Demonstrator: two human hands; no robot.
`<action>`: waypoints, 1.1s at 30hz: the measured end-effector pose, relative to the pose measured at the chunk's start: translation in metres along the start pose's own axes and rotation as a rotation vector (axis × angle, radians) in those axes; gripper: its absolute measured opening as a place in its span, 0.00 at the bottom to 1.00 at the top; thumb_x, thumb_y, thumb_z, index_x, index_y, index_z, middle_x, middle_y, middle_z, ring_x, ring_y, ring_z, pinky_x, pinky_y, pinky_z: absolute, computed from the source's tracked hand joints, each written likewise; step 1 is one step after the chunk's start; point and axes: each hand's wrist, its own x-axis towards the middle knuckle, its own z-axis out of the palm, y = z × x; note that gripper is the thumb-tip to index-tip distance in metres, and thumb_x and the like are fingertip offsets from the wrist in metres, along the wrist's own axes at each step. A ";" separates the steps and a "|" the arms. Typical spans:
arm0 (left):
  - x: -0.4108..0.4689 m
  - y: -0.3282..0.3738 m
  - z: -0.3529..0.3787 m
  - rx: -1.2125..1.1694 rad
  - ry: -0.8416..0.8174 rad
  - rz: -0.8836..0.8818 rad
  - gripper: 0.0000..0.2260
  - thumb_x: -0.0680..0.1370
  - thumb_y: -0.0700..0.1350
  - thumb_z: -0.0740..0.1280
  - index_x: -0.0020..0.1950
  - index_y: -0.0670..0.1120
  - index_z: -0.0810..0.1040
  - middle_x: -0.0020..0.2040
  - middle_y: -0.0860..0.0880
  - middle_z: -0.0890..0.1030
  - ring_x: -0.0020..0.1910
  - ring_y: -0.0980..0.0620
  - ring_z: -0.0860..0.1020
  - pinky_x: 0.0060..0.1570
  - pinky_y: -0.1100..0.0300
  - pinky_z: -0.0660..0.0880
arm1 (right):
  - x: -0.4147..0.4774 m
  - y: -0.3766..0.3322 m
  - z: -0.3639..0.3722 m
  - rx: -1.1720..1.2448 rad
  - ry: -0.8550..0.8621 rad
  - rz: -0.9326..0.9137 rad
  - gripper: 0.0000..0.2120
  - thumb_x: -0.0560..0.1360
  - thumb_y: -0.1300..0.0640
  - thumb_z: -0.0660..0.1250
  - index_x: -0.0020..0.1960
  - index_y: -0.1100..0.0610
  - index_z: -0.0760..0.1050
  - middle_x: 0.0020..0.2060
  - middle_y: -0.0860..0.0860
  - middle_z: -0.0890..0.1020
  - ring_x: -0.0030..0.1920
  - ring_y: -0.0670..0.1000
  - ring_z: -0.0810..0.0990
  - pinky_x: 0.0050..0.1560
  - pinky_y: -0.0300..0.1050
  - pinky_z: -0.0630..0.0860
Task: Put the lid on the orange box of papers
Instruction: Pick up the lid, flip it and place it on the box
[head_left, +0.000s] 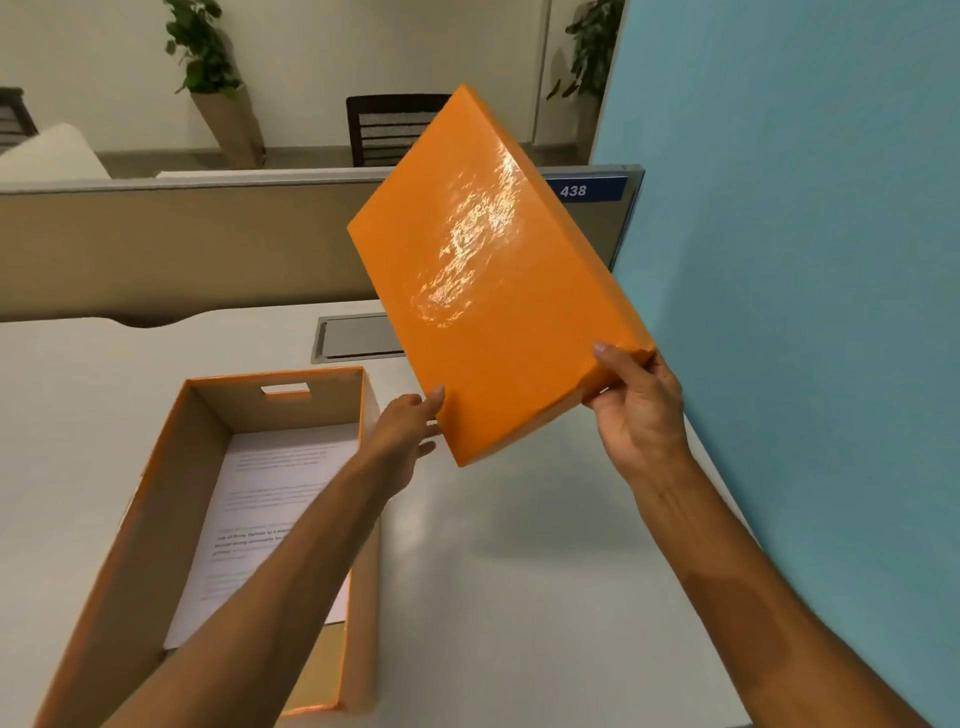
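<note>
A glossy orange lid (493, 280) hangs tilted in the air above the desk, its top face toward me. My right hand (636, 405) grips its near right corner, thumb on top. My left hand (405, 431) touches the lid's near left edge with its fingers spread; whether it grips is unclear. The orange box (156, 499) stands open on the desk at the lower left, brown inside, with a handle slot in its far wall. White printed papers (270, 499) lie flat on its bottom. My left forearm crosses over the box.
The white desk (519, 571) stretches to the right of the box. A grey cable hatch (358, 338) sits at its back. A beige partition (182, 244) runs behind, a blue panel (805, 260) stands on the right. A black chair (384, 130) and potted plants are beyond.
</note>
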 end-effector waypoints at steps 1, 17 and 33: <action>-0.005 0.000 -0.012 -0.014 -0.009 0.007 0.27 0.80 0.51 0.63 0.76 0.41 0.62 0.73 0.42 0.70 0.67 0.40 0.71 0.66 0.42 0.69 | -0.007 0.003 0.006 0.030 -0.008 0.017 0.22 0.74 0.67 0.72 0.64 0.53 0.76 0.60 0.55 0.84 0.57 0.57 0.84 0.56 0.66 0.79; -0.115 0.000 -0.227 0.267 0.256 0.236 0.21 0.76 0.51 0.70 0.64 0.42 0.77 0.59 0.45 0.80 0.55 0.43 0.80 0.56 0.44 0.79 | -0.153 0.125 0.084 -0.467 0.121 0.046 0.23 0.74 0.50 0.73 0.68 0.51 0.73 0.59 0.51 0.80 0.57 0.54 0.80 0.46 0.50 0.81; -0.152 -0.072 -0.331 0.355 0.242 0.069 0.24 0.74 0.53 0.72 0.64 0.38 0.78 0.57 0.44 0.81 0.57 0.42 0.78 0.57 0.47 0.76 | -0.214 0.189 0.091 -0.941 -0.020 0.270 0.16 0.75 0.49 0.73 0.59 0.56 0.77 0.53 0.51 0.82 0.52 0.53 0.82 0.39 0.48 0.82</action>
